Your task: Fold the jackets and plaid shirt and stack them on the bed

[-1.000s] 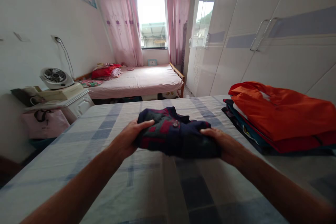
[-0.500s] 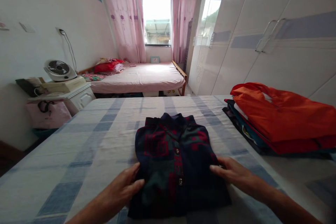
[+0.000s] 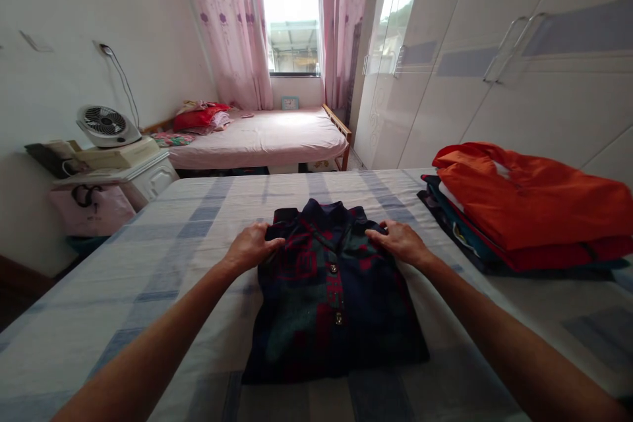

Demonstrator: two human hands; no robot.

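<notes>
A dark navy, green and red patterned shirt (image 3: 326, 303) lies folded on the bed, collar away from me and buttons facing up. My left hand (image 3: 254, 245) grips its upper left edge near the shoulder, thumb on top and fingers under or behind the cloth. At the opposite shoulder, my right hand (image 3: 399, 241) pinches the upper right edge in the same way. Parts of the fingers on both hands are hidden by the fabric.
The shirt rests on a blue-and-white checked bedsheet (image 3: 192, 290). A stack of folded clothes with an orange garment (image 3: 534, 204) on top sits at the right. Beyond are a pink-sheeted bed (image 3: 267, 142), a white wardrobe (image 3: 445, 112) and a small fan (image 3: 106, 124) at left.
Both hands have moved forward from the shirt's lower sides to its shoulders and now grip there. The shirt sits slightly higher in view as the camera has tilted down a little.
</notes>
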